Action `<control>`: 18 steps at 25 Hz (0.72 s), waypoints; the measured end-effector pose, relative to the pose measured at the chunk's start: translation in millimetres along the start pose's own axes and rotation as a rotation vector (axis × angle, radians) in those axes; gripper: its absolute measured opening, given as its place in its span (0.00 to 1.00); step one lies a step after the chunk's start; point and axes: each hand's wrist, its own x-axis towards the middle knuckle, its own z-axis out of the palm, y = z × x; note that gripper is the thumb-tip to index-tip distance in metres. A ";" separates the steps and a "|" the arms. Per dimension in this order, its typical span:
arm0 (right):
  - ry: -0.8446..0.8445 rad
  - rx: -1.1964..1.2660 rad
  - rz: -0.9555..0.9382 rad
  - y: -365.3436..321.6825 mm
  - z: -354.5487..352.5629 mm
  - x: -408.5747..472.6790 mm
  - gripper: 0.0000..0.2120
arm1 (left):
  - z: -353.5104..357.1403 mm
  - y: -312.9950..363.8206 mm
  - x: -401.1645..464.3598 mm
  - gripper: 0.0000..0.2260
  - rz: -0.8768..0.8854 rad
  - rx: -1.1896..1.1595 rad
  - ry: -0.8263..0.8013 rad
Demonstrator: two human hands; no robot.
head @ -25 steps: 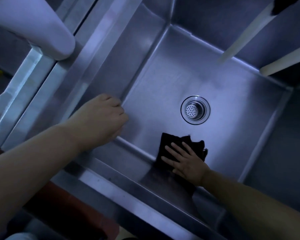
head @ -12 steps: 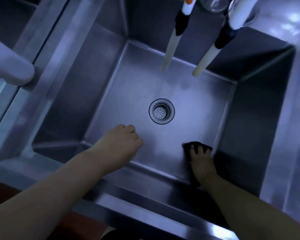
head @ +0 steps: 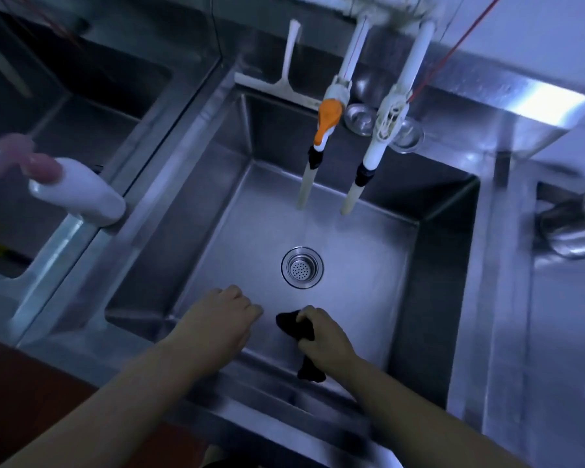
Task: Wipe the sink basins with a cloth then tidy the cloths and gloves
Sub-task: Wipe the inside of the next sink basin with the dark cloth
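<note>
Wiping of the basins looks to be the step in hand: the right hand (head: 325,336) is clenched around a bunched dark cloth (head: 293,324), one end poking out toward the drain and the other trailing down below the wrist, low over the near part of the floor of the deep square stainless-steel sink basin (head: 419,265). The left hand (head: 227,319) hovers just beside it with fingers curled, grasping nothing. By my reading the next move calls for spreading the cloth flat and pressing it along the floor and walls. The basin holds only a round perforated metal drain strainer (head: 302,267); two white hoses (head: 358,194) hang over it. The dim neighbouring basin (head: 92,82) on the left shows nothing I can make out.
</note>
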 end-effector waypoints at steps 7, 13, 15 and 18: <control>-0.043 0.437 -0.155 -133.8 -15.5 -33.3 0.17 | -36.9 -8.7 -48.6 0.31 -0.279 -0.032 0.260; -0.128 0.583 -0.250 -231.4 24.6 -58.9 0.14 | -61.3 -56.4 -130.7 0.09 -0.247 -0.107 0.427; -0.109 0.579 -0.231 -268.6 53.5 -60.8 0.15 | -72.2 -79.7 -171.1 0.11 -0.283 -0.132 0.455; -0.155 0.578 -0.232 -334.9 116.2 -59.0 0.20 | -85.8 -120.4 -249.7 0.11 -0.405 -0.123 0.499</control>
